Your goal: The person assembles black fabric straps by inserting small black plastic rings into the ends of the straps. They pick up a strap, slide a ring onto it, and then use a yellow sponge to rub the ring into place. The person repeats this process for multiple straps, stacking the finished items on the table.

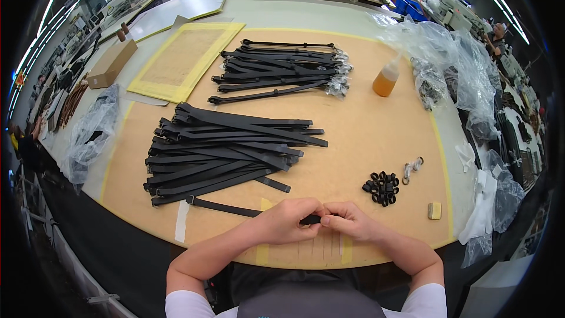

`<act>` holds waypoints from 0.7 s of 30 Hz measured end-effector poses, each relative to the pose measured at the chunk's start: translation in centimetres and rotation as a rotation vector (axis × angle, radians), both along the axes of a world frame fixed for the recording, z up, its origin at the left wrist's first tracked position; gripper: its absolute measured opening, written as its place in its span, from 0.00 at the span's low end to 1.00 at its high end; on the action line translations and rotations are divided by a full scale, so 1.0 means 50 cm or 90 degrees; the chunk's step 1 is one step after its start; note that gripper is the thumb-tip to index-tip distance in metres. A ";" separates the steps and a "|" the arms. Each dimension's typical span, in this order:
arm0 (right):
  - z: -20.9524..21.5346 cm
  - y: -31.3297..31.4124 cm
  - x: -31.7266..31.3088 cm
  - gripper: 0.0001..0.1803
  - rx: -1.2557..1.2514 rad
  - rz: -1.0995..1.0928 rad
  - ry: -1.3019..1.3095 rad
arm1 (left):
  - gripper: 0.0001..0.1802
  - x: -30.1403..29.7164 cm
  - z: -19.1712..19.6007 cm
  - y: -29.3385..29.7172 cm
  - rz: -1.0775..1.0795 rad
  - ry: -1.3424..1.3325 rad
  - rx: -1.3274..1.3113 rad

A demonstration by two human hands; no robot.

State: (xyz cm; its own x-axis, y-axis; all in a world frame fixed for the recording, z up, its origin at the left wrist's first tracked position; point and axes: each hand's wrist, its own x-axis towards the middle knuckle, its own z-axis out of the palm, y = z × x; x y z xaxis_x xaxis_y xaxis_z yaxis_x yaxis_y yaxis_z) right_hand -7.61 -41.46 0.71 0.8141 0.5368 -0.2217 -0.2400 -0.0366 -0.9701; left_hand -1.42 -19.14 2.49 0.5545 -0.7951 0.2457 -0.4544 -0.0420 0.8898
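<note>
A black strap (226, 207) with a buckle at its left end lies along the table's front edge, and its right end runs into my fingers. My left hand (289, 220) is closed around the strap. Close against it, my right hand (352, 221) pinches the strap's end; whether a small loop is also between the fingers is hidden. Beyond my hands lies a wide pile of black buckled straps (235, 150). To the right sits a small heap of black strap loops (382, 188), beside a twisted clear plastic piece with rings (413, 169).
Further back lie more black straps (282, 70) with plastic-wrapped ends. A bottle of amber liquid (385, 80) stands right of them. A yellow-edged board (185, 59) and a cardboard box (113, 63) are at the left. Plastic bags (465, 70) line the right; a small block (434, 211) lies nearby.
</note>
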 end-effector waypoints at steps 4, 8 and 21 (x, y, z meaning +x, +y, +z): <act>0.007 0.028 -0.015 0.19 0.055 -0.057 0.000 | 0.15 -0.002 0.010 0.006 -0.021 0.074 0.018; 0.003 0.031 -0.026 0.20 0.071 -0.064 -0.002 | 0.18 -0.006 0.018 0.009 -0.040 0.128 0.017; 0.036 0.010 -0.031 0.18 0.085 -0.101 0.095 | 0.18 0.008 0.018 0.028 -0.117 0.217 -0.119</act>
State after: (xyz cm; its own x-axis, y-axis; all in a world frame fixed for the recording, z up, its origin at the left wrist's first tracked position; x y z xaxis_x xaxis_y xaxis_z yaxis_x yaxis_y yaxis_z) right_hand -9.16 -40.97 2.50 0.8541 0.4378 -0.2808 -0.3731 0.1396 -0.9172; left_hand -1.01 -17.72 3.38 0.4825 -0.8472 0.2223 -0.1185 0.1883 0.9749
